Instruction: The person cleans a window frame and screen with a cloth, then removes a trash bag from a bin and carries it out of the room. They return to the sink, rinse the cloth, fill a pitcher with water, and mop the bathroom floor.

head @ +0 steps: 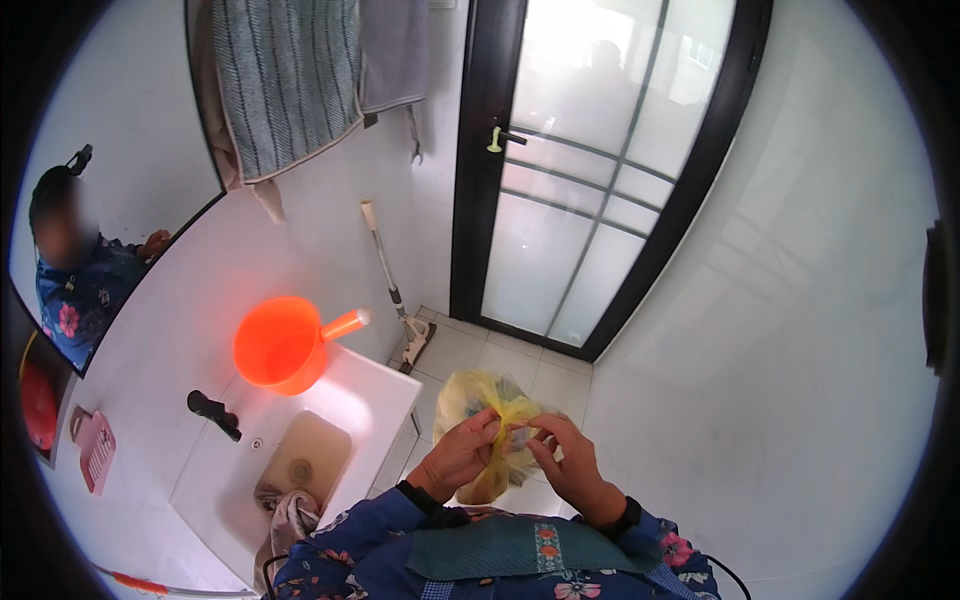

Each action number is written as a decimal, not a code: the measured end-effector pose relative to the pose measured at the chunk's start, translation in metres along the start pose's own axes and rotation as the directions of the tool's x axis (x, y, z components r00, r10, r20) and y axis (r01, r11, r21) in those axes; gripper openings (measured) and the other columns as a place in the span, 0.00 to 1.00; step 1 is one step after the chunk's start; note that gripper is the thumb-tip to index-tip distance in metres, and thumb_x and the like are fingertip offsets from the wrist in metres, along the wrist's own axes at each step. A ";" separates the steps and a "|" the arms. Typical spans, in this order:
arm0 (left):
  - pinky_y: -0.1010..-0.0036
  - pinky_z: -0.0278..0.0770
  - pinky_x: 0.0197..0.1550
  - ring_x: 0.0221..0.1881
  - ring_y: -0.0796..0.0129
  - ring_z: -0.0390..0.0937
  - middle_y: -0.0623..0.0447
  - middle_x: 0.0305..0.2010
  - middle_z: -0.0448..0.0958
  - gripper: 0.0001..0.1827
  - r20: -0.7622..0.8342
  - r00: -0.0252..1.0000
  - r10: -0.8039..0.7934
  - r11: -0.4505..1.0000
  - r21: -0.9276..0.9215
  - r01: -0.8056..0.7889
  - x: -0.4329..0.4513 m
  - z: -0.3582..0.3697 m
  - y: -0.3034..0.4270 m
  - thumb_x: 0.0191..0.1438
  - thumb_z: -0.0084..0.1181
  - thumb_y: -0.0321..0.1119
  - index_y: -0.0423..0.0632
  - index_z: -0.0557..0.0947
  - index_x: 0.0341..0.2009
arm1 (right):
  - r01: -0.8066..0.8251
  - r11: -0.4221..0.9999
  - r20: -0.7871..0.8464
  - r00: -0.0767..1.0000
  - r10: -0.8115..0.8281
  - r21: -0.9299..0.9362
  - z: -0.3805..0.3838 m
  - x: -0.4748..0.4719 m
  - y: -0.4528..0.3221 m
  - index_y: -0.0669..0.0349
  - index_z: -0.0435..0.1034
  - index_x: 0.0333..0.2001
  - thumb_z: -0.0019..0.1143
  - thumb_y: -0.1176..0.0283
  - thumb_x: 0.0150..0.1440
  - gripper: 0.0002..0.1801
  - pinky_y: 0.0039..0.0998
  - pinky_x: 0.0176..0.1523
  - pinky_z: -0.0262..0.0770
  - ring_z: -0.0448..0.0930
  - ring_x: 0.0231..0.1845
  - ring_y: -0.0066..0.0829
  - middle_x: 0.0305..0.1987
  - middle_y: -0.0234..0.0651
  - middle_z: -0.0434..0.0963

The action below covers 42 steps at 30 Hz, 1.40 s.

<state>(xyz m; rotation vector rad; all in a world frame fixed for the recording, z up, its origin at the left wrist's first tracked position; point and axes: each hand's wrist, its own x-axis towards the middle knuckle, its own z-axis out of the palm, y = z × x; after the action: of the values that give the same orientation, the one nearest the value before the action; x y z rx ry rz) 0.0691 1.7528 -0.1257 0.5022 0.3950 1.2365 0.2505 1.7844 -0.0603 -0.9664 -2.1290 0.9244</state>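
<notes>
A translucent yellow plastic bag (469, 401), bulging with contents I cannot make out, is in front of my body above the tiled floor. Its neck is gathered and twisted between my two hands. My left hand (461, 454) grips the bunched plastic between thumb and fingers. At the other side of the gather, my right hand (568, 461) has its bent fingertips on the plastic, the index finger reaching in towards the left hand.
Left of me is a white washbasin (382, 386) with murky water, a draped cloth (289, 525) and a black faucet (214, 414). An orange dipper (281, 345) rests on its corner. A mop (390, 285) leans near the closed glass door (577, 187). Towels (289, 82) hang above.
</notes>
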 end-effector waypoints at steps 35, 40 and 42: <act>0.76 0.64 0.54 0.51 0.69 0.68 0.51 0.52 0.69 0.18 -0.182 0.979 -0.089 0.887 0.434 0.161 0.001 0.002 -0.008 0.59 0.40 0.33 0.40 0.66 0.53 | -0.008 0.988 -0.074 0.997 -0.004 -0.154 0.014 -0.012 0.030 0.58 0.74 0.32 0.56 0.63 0.52 0.10 0.33 0.28 0.69 0.75 0.26 0.40 0.28 0.38 0.74; 0.73 0.70 0.45 0.41 0.65 0.74 0.47 0.39 0.76 0.14 -0.234 0.970 0.073 0.552 0.819 0.156 0.001 0.011 -0.008 0.55 0.44 0.34 0.39 0.73 0.43 | 0.135 0.911 0.062 0.991 -0.120 -0.390 0.007 -0.007 0.051 0.56 0.73 0.32 0.52 0.66 0.53 0.07 0.33 0.30 0.71 0.76 0.30 0.39 0.30 0.36 0.74; 0.72 0.71 0.40 0.36 0.64 0.75 0.46 0.34 0.77 0.13 -0.160 0.973 0.164 0.247 0.962 0.117 0.003 0.004 -0.010 0.55 0.47 0.35 0.39 0.75 0.40 | 0.145 0.910 0.070 0.989 -0.128 -0.389 0.002 0.001 0.054 0.54 0.72 0.30 0.49 0.67 0.54 0.06 0.34 0.30 0.73 0.77 0.32 0.36 0.30 0.34 0.73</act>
<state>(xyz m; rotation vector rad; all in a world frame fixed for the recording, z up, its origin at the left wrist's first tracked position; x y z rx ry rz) 0.0796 1.7523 -0.1285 1.4712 1.4385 0.9277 0.2685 1.8105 -0.1042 -0.9748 -2.4397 0.4560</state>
